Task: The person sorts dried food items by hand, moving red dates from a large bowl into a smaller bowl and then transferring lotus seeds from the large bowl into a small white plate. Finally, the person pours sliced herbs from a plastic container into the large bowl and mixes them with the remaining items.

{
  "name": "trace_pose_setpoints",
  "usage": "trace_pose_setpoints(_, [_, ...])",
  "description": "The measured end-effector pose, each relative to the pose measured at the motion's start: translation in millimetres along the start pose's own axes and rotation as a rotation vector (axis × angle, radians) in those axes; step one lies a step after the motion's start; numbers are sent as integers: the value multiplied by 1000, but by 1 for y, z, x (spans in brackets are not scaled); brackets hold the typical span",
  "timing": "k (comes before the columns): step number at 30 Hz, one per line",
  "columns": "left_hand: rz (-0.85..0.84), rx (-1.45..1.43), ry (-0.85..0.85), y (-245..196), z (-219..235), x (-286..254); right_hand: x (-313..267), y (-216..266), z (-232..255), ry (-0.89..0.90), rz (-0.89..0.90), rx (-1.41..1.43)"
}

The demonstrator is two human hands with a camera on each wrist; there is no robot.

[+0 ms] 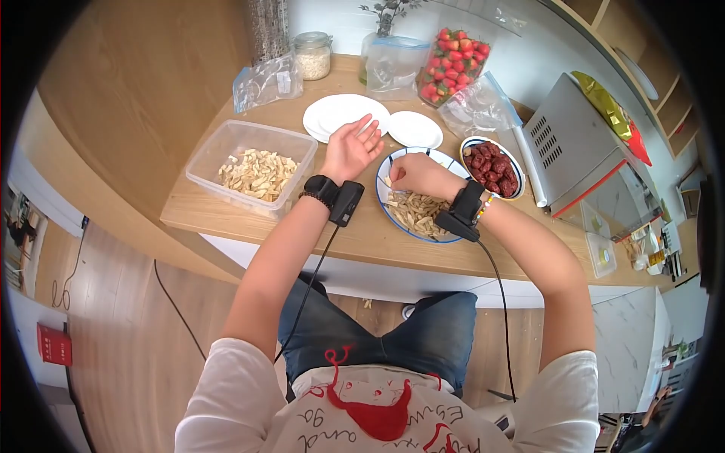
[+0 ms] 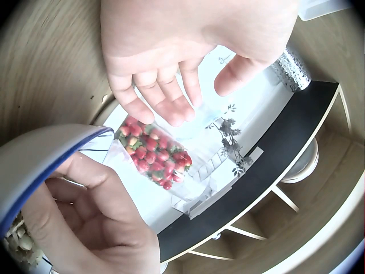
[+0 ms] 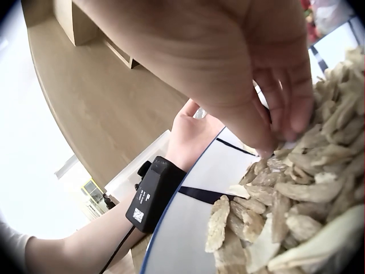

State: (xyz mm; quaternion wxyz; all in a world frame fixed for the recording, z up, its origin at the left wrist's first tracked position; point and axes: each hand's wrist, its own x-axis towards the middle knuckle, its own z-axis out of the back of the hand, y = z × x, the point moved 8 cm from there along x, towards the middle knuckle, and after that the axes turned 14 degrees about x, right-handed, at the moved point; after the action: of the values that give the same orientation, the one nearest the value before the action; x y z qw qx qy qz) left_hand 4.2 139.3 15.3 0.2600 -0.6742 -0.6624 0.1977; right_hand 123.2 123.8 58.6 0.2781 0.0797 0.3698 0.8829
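In the head view my right hand [image 1: 424,177] reaches into a white bowl with a blue rim [image 1: 442,157], its thumb and fingertips pinched together at the pale dried slices [image 1: 415,213]. The right wrist view has these fingertips at the edge of the slice pile [image 3: 302,188], against the bowl's inner wall [image 3: 191,231]. My left hand [image 1: 353,151] hovers left of the bowl, palm up, fingers loosely extended and holding nothing. To its left stands a clear plastic container [image 1: 204,170] with more dried slices [image 1: 258,175]. White plates [image 1: 316,121] lie just beyond the left hand.
A bowl of red dates [image 1: 491,167] stands right of the slices, beside a grey appliance [image 1: 563,128]. At the back are a bag of strawberries [image 1: 453,66], clear plastic bags [image 1: 268,89] and a glass jar [image 1: 312,57]. Cables [image 1: 502,302] hang from both wrist cameras.
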Motion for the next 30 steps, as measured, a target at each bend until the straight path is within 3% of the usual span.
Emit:
trace_pose_setpoints(7, [-3, 3, 3, 0, 0, 1, -2, -5, 10, 60, 27, 159])
trace_pose_setpoints(10, [-11, 6, 16, -2, -1, 1, -8, -11, 20, 21, -167, 366])
trace_pose_setpoints(14, [-9, 18, -9, 0, -2, 0, -7, -3, 29, 49, -59, 158])
trace_pose_setpoints(30, [-9, 14, -15, 0, 0, 0, -13, -6, 10, 49, 40, -156])
